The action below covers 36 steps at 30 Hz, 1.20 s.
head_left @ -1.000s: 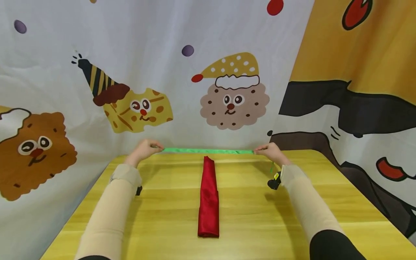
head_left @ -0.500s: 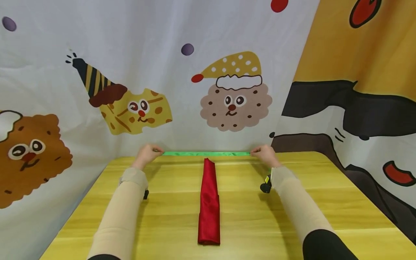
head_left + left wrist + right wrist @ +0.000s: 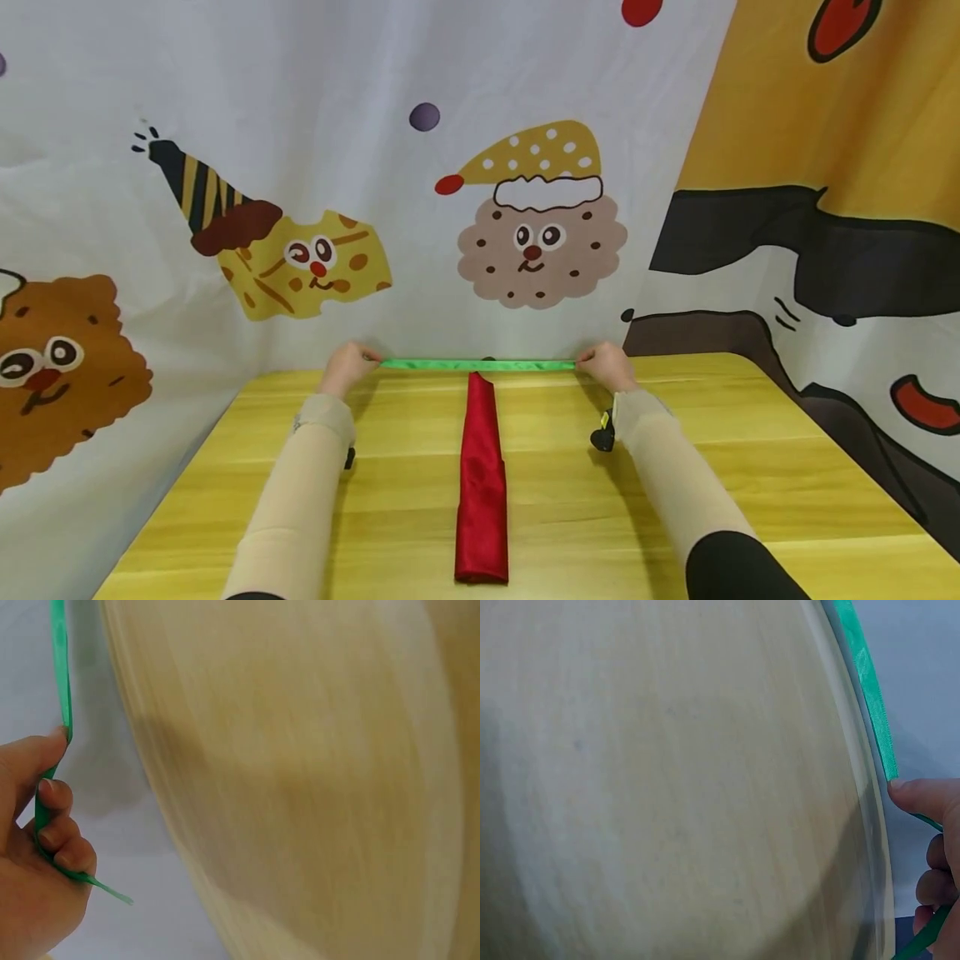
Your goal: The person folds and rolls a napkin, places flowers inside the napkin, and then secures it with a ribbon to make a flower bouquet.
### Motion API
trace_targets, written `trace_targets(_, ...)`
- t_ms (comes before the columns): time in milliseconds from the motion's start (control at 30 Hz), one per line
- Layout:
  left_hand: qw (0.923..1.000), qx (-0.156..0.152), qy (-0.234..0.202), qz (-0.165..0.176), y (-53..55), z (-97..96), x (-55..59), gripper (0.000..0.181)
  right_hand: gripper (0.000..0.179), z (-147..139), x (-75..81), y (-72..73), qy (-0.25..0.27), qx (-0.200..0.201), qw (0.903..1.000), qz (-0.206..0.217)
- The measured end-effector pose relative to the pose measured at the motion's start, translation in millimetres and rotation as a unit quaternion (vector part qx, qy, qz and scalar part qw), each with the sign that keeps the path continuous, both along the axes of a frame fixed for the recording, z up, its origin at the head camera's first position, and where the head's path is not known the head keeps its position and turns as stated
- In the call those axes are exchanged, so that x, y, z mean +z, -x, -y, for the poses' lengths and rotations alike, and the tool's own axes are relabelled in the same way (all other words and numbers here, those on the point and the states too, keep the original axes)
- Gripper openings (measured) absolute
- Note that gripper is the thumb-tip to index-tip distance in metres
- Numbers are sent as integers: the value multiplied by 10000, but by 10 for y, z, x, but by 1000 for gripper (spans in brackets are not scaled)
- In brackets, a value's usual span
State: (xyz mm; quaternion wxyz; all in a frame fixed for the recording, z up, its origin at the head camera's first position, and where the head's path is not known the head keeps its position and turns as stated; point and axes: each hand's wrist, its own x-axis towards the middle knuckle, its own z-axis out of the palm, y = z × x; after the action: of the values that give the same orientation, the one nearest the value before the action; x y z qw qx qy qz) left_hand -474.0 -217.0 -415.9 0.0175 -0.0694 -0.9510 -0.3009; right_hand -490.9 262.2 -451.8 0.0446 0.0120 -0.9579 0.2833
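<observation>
A green satin ribbon (image 3: 480, 365) is stretched taut between both hands at the far edge of the table. My left hand (image 3: 350, 368) pinches one end; in the left wrist view the ribbon runs under the curled fingers (image 3: 56, 836) and a short tail sticks out below them. My right hand (image 3: 607, 367) pinches the other end with thumb and finger, and more ribbon trails from beneath the palm in the right wrist view. Below the ribbon's middle, a folded strip of shiny red cloth (image 3: 482, 492) lies lengthwise on the table, its narrow end pointing at the ribbon.
The yellow wood-grain table (image 3: 570, 500) ends just by the hands. Close behind it hangs a white curtain (image 3: 330, 83) printed with cartoon biscuits and cheese. Small dark wrist cameras (image 3: 602, 435) sit under the cuffs.
Both hands have come somewhat closer together, and the span of ribbon between them is shorter. The head view has shifted slightly. The red cloth keeps its place on the table.
</observation>
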Motion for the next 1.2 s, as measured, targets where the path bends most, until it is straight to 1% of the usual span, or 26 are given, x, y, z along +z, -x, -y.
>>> trace_targets(133,9999,78,-4,103,-8,-25,-23,24,17,-7,-16,25,-79,-102,9999,-8)
trace_targets(267,9998,42,-4,206,-3,-54,-51,27,17,-8,-19,43,-155,-154,9997,-57)
trace_targets(400,9996,-12,28,284,14,-77,-81,28,18,-6,-25,54,-207,-197,9996,-18)
trace_targets(633,9997,-59,16,235,58,-111,-98,31,19,-18,-47,84,-168,-403,9990,0)
trace_targets(733,9995,-88,-2,306,66,-123,-102,32,20,-17,-42,78,-176,-437,9989,52)
trace_targets(900,9979,-154,-72,625,59,-130,-114,33,18,-21,-28,58,-237,-437,9986,172)
trace_targets(1000,9966,-196,-131,788,45,-124,-118,33,17,-37,-28,53,-254,-429,9986,174)
trace_targets(1100,9955,-270,-195,892,16,-106,-115,32,17,-67,-37,55,-259,-315,9991,90)
trace_targets(1200,9944,-316,-256,980,-13,-70,-124,30,18,-111,-59,47,-192,-95,9998,6)
